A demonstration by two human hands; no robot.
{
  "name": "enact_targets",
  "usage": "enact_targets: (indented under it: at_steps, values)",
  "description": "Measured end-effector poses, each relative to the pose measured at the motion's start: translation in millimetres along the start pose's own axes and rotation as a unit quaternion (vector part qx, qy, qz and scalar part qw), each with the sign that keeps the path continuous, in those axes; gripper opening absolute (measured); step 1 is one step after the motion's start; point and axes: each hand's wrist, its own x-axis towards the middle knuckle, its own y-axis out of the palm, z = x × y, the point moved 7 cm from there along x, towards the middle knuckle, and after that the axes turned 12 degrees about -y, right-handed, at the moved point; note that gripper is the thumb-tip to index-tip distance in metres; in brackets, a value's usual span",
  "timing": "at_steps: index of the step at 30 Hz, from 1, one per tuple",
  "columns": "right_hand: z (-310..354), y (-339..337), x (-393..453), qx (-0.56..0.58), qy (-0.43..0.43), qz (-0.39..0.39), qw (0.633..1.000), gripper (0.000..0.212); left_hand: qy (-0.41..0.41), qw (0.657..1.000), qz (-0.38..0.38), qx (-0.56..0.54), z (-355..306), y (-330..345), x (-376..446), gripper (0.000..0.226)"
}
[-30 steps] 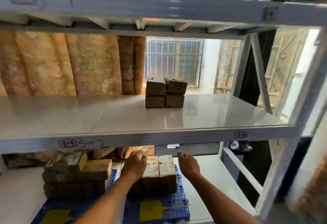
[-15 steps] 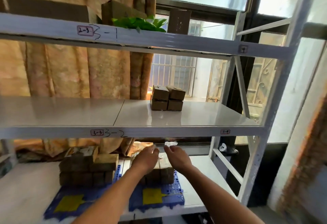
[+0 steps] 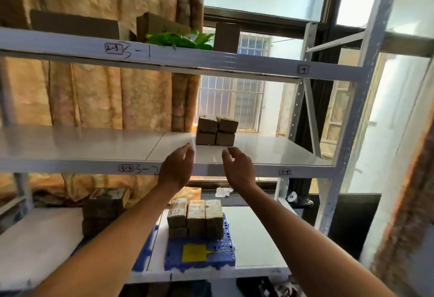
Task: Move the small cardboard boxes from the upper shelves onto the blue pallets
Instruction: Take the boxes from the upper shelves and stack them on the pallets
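A metal rack (image 3: 347,118) carries a middle shelf (image 3: 82,144); four small boxes (image 3: 216,130) are stacked two-by-two near its back edge. Below, a blue pallet (image 3: 199,255) bears more boxes (image 3: 196,217). The left hand (image 3: 177,171) and right hand (image 3: 239,167) are both spread and empty, at the shelf's front edge.

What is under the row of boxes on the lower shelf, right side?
A blue pallet with a yellow label sits under the taped boxes. A second box layer shows beneath; the pallet surface under them is covered.

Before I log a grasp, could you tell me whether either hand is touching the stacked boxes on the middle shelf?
Apart. The head view shows bare shelf between the left hand, right hand and the boxes.
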Motion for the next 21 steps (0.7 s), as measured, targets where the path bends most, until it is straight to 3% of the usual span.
enact_targets:
  at_steps: [3, 6, 13, 18, 21]
  values:
    - [-7.7, 1.7, 36.2, 0.014, -0.011, -0.056, 0.998, 0.037, -0.007, 1.0, 0.022, 0.005, -4.4, 11.8, 37.2, 0.065]
    - [-36.2, 10.8, 81.2, 0.042, 0.039, -0.107, 0.993, 0.041, -0.063, 0.996, 0.065, -0.016, 6.0, 34.4, 85.1, 0.063]
    - [-136.7, 57.9, 152.1, 0.161, 0.213, -0.124, 0.956, 0.083, -0.226, 0.956, 0.091, -0.161, 54.2, 90.8, 184.3, 0.077]
    - [-169.8, 91.3, 179.9, 0.167, 0.241, -0.115, 0.949, 0.103, -0.186, 0.956, 0.101, -0.205, 51.4, 123.8, 230.3, 0.101]
    - [-174.8, 104.8, 194.3, 0.155, 0.219, -0.105, 0.958, 0.101, -0.186, 0.957, 0.151, -0.166, 54.1, 152.0, 248.2, 0.102]
